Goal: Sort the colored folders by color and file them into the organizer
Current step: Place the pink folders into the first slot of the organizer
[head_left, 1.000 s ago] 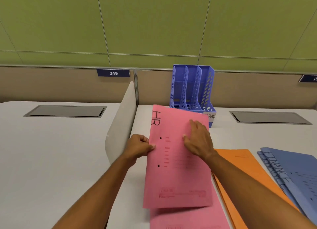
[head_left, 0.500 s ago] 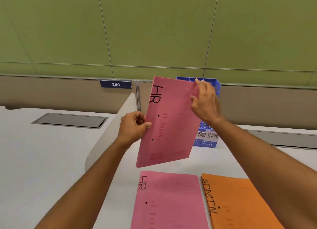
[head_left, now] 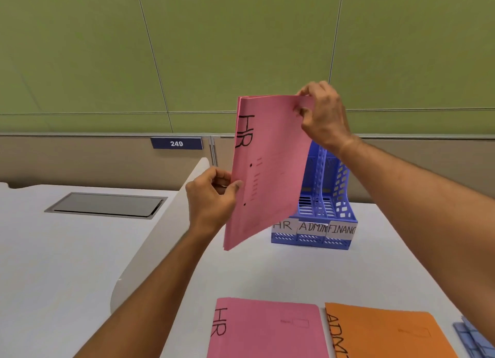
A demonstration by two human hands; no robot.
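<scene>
Pink HR folder held upright in front of organizer

Desk (head_left: 267, 272), white, carries everything. Organizer (head_left: 325, 197), blue perforated plastic, stands toward the desk's far edge against the beige partition; three upright slots, front lip taped with white labels reading "HR", "ADMIN", "FINANC" (last letter cut off at the edge of the label). The two slots that show hold nothing; the left slot is hidden behind the held folder.

Held pink folder (head_left: 267, 167), "HR" handwritten in black near its top left, hangs nearly vertical in the air, just in front of the organizer's left side, lower corner clear of the desk.

Second pink folder (head_left: 267, 331), also marked "HR", lies flat at the desk's near edge. Orange folder (head_left: 388, 333), marked "ADM…" (rest out of view), lies just to its right. Blue folders (head_left: 474, 341), corner only, at the near right.

Right hand (head_left: 322, 116): fingers curled, pinching the held folder's top right corner. Left hand (head_left: 211, 197): thumb and fingers pinching its left edge near the middle.

Plate (head_left: 176, 143) on partition reads "249".
</scene>
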